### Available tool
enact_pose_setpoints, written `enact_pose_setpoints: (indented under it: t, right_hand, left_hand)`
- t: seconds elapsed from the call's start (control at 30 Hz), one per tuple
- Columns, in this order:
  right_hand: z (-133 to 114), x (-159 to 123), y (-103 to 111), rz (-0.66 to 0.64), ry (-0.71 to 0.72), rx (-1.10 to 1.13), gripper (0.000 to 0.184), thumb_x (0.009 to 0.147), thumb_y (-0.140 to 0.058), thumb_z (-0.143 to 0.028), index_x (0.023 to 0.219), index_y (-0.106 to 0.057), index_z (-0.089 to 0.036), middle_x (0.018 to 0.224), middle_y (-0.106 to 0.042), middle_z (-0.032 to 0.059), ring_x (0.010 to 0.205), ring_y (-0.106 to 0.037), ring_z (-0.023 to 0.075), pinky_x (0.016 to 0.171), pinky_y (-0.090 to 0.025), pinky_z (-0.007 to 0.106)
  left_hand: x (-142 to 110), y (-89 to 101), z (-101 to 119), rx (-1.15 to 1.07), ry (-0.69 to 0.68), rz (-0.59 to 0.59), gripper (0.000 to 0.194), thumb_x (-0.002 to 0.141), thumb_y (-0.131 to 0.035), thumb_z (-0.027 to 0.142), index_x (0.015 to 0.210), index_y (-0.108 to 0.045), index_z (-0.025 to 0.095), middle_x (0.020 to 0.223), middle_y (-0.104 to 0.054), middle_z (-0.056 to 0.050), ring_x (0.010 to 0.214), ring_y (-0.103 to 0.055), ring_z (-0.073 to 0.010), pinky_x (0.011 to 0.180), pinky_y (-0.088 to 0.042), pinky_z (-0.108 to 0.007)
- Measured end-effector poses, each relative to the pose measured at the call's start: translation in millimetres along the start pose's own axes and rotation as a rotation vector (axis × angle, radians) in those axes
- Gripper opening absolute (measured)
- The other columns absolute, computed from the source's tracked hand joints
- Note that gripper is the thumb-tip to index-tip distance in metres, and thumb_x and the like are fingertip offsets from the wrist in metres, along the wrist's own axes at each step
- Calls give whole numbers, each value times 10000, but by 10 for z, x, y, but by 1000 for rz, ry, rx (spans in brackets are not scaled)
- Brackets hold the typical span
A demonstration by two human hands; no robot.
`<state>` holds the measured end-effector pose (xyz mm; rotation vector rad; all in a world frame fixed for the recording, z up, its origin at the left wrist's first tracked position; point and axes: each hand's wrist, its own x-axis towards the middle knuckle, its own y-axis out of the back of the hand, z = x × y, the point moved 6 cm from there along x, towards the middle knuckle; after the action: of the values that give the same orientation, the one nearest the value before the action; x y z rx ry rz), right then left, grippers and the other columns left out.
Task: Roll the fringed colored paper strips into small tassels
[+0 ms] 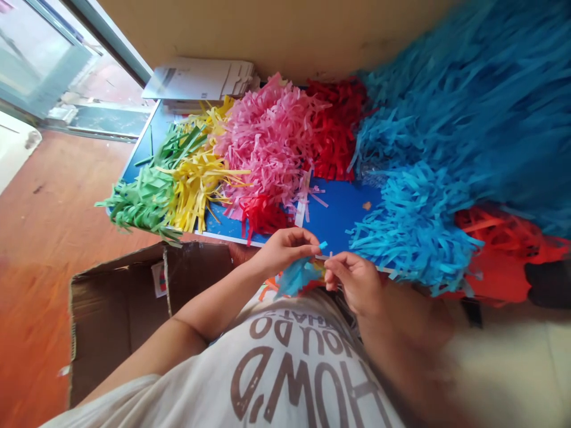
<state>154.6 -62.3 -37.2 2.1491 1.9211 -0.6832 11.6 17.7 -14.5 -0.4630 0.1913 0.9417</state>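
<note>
The near edge of the blue table (328, 211) is running just ahead of the hands, and a bare patch is opening between the pink fringe (272, 137) and the light-blue fringe (414, 220). Green and yellow bunches (194, 190) are crowding the left end, by a tan wall (285, 35); an open cardboard box (120, 315) is standing below. The left hand (320, 246) is pinching a blue strip (324, 244), with the blue bunch (294, 278) hanging at the lap. The right hand (329, 261) is closing thumb on finger beside it; what it's gripping, I can't tell.
</note>
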Motion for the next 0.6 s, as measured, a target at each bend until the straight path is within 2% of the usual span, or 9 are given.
enact_pose_setpoints:
  t: [0.13,0.33,0.47,0.53,0.6]
  right_hand:
    - [-20,66,-91,-22,-69,46,399,675,-829,-522,663,-655,-163,523,-640,-8,386,-554,96,379,-450,181]
    - [28,94,-59,-7,-103,21,437,637,-846,-538,659,-628,-160,518,-636,-12,378,-549,98,375,-456,188]
    - [26,104,-20,21,-75,0,461,605,-881,-489,837,-629,-180,570,-666,-29,429,-604,122,418,-498,200]
    - [15,104,-29,0,-55,-10,517,606,-884,-477,950,-625,-192,602,-677,-34,461,-630,138,451,-533,224]
    - [-2,94,-37,-17,-16,-46,479,668,-844,-495,968,-629,-189,626,-677,-24,493,-642,144,486,-560,246]
  left_hand:
    - [16,-64,-53,-107,61,-53,398,663,-874,405,811,-667,98,688,-661,-4,623,-609,-85,632,-485,-211]
    - [-4,-66,-26,-17,39,-141,366,721,-826,422,804,-680,97,690,-652,-6,635,-596,-87,636,-471,-213]
    - [-2,-55,6,207,-79,-141,282,773,-766,369,825,-694,102,754,-682,-37,697,-624,-114,667,-488,-224]
    - [-14,-46,30,370,-165,-94,219,792,-738,317,837,-690,109,769,-689,-40,710,-631,-121,669,-489,-223]
    - [-44,-47,51,499,-235,-29,183,805,-722,290,851,-659,125,772,-682,-27,699,-631,-120,650,-485,-216]
